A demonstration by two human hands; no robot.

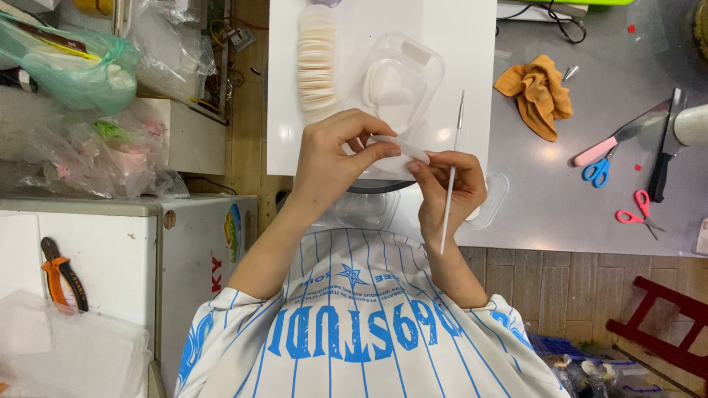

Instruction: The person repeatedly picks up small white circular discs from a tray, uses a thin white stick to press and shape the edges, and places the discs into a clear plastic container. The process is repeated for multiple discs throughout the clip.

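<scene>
The left hand [335, 158] pinches a small white disc [402, 147] by its edge, just in front of the white board [472, 37] on the surface. The right hand [450, 193] touches the disc's other end while gripping a thin white stick [451, 177]. The disc looks light, thin and probably soft, so it is best held at the rim. A stack of similar discs [317, 59] lies on the board.

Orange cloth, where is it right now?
In the head view the orange cloth lies crumpled on the grey table, upper right, just right of the white board and left of the blue-handled scissors.
</scene>
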